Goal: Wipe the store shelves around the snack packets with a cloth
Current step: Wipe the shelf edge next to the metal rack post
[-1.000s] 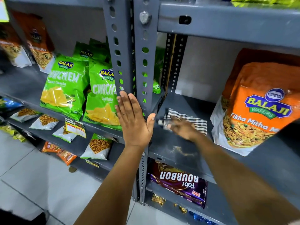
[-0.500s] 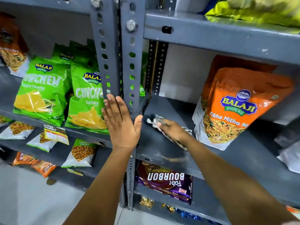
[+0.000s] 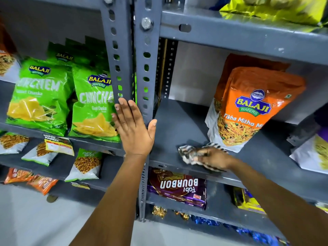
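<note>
My right hand [image 3: 215, 158] presses a crumpled black-and-white checked cloth [image 3: 189, 153] onto the grey metal shelf [image 3: 177, 125], near its front edge. An orange Balaji snack packet [image 3: 248, 107] stands on the same shelf, just right of and behind the cloth. My left hand [image 3: 134, 128] lies flat with its fingers spread against the grey perforated upright posts [image 3: 122, 55], holding nothing. Two green Balaji packets [image 3: 67, 98] lean on the neighbouring shelf to the left of that hand.
A purple Bourbon biscuit pack [image 3: 179, 189] lies on the shelf below the cloth. Small snack packets [image 3: 85, 165] sit on the lower left shelves. A yellow-green bag [image 3: 273, 9] rests on the shelf above. White packets [image 3: 312, 153] stand at the far right. Pale floor tiles lie below.
My right hand has dragged the cloth from the shelf's back left corner toward the front edge and rightward, bunching it up. My left hand stays on the posts. The view shifted right.
</note>
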Demonstrator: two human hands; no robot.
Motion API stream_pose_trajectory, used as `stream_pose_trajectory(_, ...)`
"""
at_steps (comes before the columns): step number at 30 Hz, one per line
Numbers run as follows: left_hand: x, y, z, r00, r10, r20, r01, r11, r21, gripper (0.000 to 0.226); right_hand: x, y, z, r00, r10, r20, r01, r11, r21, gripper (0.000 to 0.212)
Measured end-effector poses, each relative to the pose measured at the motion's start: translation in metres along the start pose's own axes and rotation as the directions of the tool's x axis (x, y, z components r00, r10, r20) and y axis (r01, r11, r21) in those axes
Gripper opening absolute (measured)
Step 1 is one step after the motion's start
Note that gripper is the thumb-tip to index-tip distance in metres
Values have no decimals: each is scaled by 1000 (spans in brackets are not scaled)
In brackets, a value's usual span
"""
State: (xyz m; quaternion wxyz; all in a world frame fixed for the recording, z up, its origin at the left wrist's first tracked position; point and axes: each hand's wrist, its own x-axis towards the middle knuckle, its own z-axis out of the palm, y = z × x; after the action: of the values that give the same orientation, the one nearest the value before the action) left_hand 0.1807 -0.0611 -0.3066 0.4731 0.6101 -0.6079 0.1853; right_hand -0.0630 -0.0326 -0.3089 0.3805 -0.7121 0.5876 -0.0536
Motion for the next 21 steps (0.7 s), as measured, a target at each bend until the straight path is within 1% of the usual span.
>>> stream_pose_trajectory(1, 1, 1, 0, 1000, 3, 8, -3, 1000, 5, 69, 3, -11, -6, 999, 10, -53, -1, 988, 154, 16)
stream_pose_trajectory(2, 2, 3, 0, 1000, -5, 19, 5, 1000, 11, 70, 12, -20, -7, 991, -16, -133, 46, 972, 230, 17)
stream_pose_trajectory(3, 2, 4, -1, 999, -17, 32, 16, 1000, 23, 71, 22, -33, -4, 984, -61, -169, 98, 970, 224, 24)
stream_pose_trajectory(4, 2, 5, -1, 999, -25, 40, 23, 999, 38, 70, 34, -43, 7, 985, -111, -133, 128, 983, 129, 30)
stream_pose_trajectory(5, 1, 6, -2, 998, -31, 51, 28, 999, 47, 68, 45, -47, 24, 990, -137, -38, 136, 991, -11, 35)
stream_pose_trajectory(6, 0, 7, -2, 997, -42, 68, 39, 998, 49, 68, 52, -46, 42, 991, -126, 45, 132, 976, -176, 40)
stream_pose_trajectory(7, 0, 8, -3, 995, -56, 85, 52, 997, 50, 69, 54, -42, 56, 990, -119, 72, 136, 941, -308, 45)
stream_pose_trajectory(8, 0, 8, -4, 993, -69, 92, 64, 996, 55, 70, 51, -34, 62, 991, -121, 60, 135, 914, -382, 49)
stream_pose_trajectory(11, -1, 11, -7, 992, -92, 85, 88, 995, 50, 72, 25, -8, 56, 989, -144, -16, 124, 898, -423, 55)
stream_pose_trajectory(13, -5, 20, -10, 985, -149, 85, 148, 989, 15, 72, 2, 14, 50, 990, -131, -56, 97, 905, -414, 54)
stream_pose_trajectory(15, -21, 34, -14, 956, -246, 163, 251, 968, -14, 72, -18, 36, 49, 982, -132, -132, 72, 921, -384, 51)
stream_pose_trajectory(16, -32, 44, -15, 939, -267, 216, 276, 961, -9, 73, -27, 47, 48, 978, -124, -166, 54, 927, -372, 50)
stream_pose_trajectory(17, -45, 55, -15, 927, -250, 279, 260, 966, 2, 74, -34, 57, 46, 975, -113, -194, 36, 931, -363, 49)
stream_pose_trajectory(18, -59, 67, -14, 913, -196, 359, 208, 978, 6, 73, -42, 67, 43, 972, -91, -216, 11, 938, -348, 49)
stream_pose_trajectory(19, -74, 77, -11, 884, -125, 450, 138, 990, 5, 71, -48, 76, 39, 969, -73, -236, -10, 943, -333, 49)
stream_pose_trajectory(21, -99, 96, -1, 807, -15, 591, 17, 1000, 3, 72, -61, 94, 33, 961, -49, -271, -40, 949, -312, 51)
